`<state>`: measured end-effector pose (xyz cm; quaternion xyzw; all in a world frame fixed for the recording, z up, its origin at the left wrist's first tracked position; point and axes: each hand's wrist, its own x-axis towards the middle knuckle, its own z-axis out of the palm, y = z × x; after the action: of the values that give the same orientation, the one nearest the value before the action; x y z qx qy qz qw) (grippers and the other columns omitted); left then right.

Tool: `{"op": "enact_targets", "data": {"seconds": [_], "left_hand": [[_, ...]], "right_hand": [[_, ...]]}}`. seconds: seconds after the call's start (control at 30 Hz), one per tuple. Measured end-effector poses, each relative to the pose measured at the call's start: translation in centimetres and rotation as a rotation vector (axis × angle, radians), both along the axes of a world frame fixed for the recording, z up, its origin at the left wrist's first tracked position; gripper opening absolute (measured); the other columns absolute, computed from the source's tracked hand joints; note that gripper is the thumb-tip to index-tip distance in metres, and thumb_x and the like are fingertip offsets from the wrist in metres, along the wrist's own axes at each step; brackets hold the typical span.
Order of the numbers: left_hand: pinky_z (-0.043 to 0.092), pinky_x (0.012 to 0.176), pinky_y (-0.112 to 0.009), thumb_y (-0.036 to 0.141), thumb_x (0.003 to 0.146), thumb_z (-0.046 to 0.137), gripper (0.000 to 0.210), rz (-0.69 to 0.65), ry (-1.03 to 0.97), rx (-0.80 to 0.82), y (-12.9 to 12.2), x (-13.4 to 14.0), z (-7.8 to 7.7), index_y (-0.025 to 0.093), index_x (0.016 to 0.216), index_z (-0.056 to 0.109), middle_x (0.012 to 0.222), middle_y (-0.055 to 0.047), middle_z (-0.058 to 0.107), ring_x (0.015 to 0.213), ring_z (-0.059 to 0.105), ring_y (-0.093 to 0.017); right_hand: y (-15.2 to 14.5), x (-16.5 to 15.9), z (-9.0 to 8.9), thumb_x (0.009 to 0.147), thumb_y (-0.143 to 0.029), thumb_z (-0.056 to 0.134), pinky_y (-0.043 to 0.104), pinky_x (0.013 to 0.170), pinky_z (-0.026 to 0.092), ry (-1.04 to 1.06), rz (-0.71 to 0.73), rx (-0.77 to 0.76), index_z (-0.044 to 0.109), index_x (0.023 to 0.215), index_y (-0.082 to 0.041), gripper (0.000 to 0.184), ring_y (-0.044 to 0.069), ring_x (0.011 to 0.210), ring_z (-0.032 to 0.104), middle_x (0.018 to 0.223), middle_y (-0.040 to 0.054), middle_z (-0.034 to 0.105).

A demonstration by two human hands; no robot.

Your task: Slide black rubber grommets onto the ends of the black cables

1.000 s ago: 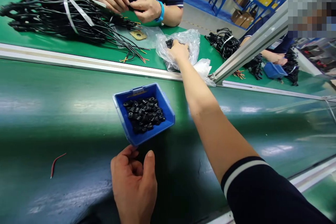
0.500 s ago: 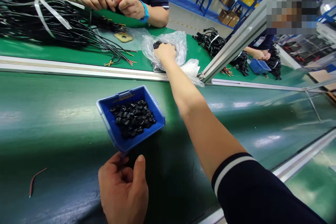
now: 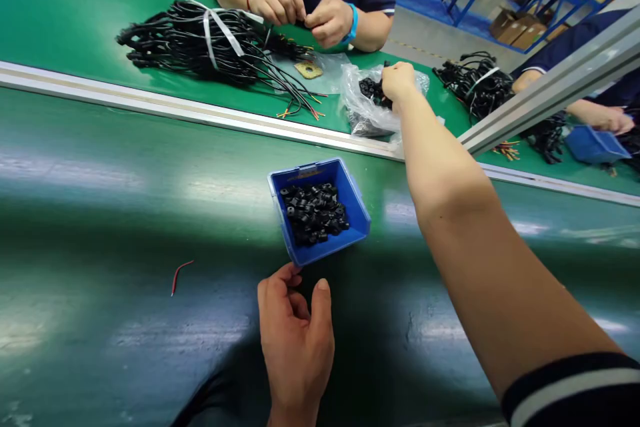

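My left hand (image 3: 297, 340) is at the near corner of a blue plastic bin (image 3: 361, 219), with its index finger touching it. The thumb stands apart from the curled fingers, and nothing shows between them. Many small black plastic parts (image 3: 316, 213) fill the bottom of the bin. My right hand (image 3: 399, 83) reaches across the rail to a clear plastic bag (image 3: 363, 113) of similar black parts. Its fingers are closed, and dark pieces show at their edge; how many they hold is hidden.
A metal rail (image 3: 210, 115) divides the green belt from the bench behind, and a slanted metal post (image 3: 550, 90) rises at right. A bundle of black cables (image 3: 185, 43) lies before a co-worker's hands (image 3: 305, 13). A short red wire (image 3: 179, 273) rests on the belt.
The view has shifted, so the bench and bin appear farther right. My right hand appears a little higher over the bag, with black parts at its fingers. My left hand stays at the bin's corner.
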<state>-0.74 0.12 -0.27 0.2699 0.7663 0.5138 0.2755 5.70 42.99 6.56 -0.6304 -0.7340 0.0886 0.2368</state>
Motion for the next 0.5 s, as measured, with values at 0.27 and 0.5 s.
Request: {"op": "enact_targets", "data": {"seconds": [0.27,0.5], "left_hand": [[0.043,0.05,-0.026,0.035,0.079,0.062,0.03,0.008,-0.005,0.006,0.1,0.1,0.3,0.018,0.102,0.055,0.088,-0.001,0.051,0.05,0.042,-0.007],[0.045,0.057,-0.026,0.032,0.08,0.062,0.027,0.025,0.049,0.025,0.3,0.3,-0.3,0.02,0.103,0.053,0.093,0.0,0.048,0.056,0.043,-0.007]], "right_hand": [[-3.2,-0.2,3.5,0.091,-0.044,0.038,0.04,0.068,0.051,0.337,0.02,-0.079,0.057,0.105,-0.021,0.034,0.021,0.08,0.061,0.084,0.0051,0.063],[-18.7,-1.6,4.7,0.078,-0.028,0.054,0.027,0.038,0.035,0.625,0.561,-0.065,0.047,0.067,-0.025,0.013,0.013,0.045,0.04,0.055,-0.0043,0.04]]}}
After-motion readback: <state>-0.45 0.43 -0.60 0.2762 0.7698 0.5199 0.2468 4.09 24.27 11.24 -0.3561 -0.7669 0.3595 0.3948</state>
